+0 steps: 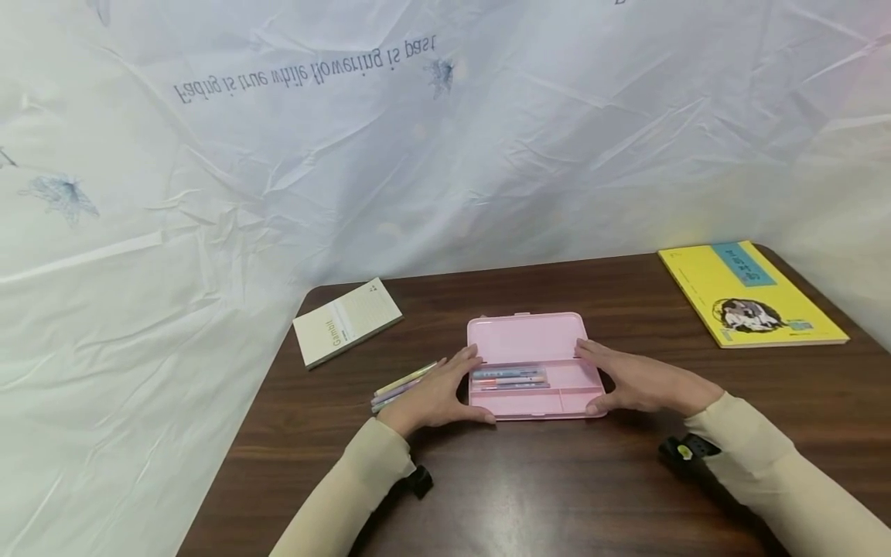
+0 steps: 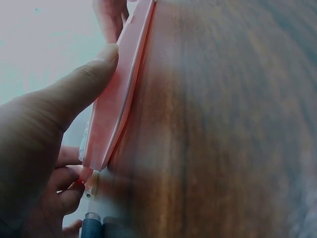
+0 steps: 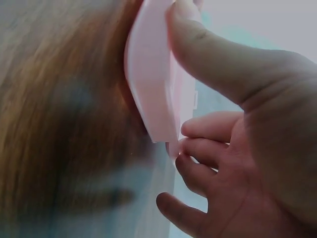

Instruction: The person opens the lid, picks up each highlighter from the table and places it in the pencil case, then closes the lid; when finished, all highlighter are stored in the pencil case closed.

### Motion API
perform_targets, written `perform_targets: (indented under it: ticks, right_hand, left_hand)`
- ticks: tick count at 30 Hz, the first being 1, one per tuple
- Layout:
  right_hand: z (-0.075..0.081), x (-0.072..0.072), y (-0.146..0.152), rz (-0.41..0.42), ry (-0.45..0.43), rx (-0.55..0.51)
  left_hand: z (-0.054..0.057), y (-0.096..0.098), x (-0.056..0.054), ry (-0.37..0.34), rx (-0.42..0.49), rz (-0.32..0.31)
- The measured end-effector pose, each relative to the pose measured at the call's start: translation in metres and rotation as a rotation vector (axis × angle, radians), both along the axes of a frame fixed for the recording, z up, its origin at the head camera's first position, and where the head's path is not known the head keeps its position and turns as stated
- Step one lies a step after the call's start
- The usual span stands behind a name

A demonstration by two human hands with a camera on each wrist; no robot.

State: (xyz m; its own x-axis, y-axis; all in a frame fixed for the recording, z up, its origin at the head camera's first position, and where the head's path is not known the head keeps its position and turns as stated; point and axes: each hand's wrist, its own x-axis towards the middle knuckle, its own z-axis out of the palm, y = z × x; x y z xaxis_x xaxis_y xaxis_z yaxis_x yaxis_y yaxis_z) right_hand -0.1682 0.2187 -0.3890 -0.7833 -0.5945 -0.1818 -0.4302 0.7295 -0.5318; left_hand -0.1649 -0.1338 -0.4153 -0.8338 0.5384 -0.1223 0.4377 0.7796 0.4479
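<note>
The left hand (image 1: 438,394) and the right hand (image 1: 635,381) grasped opposite ends of an open pink pencil case (image 1: 527,338), which lay on a glossy dark wood-grain table (image 1: 543,495); beyond it hung wrinkled white sheeting (image 1: 487,162) printed with flipped lettering (image 1: 339,67).

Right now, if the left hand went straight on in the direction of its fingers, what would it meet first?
Most likely the open pink pencil case, near its lid. The left hand's fingertips are already at the case's edge, though exact contact is hard to judge.
</note>
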Motion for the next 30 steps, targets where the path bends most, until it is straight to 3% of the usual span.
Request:
perform_targets:
  ticks: [30]
  right_hand:
    - [0.0015,0.0006,-0.0013,-0.035,-0.017,-0.008]
  left_hand:
    - [-0.0003,0.0002,0.0010,0.002,-0.001,0.001]
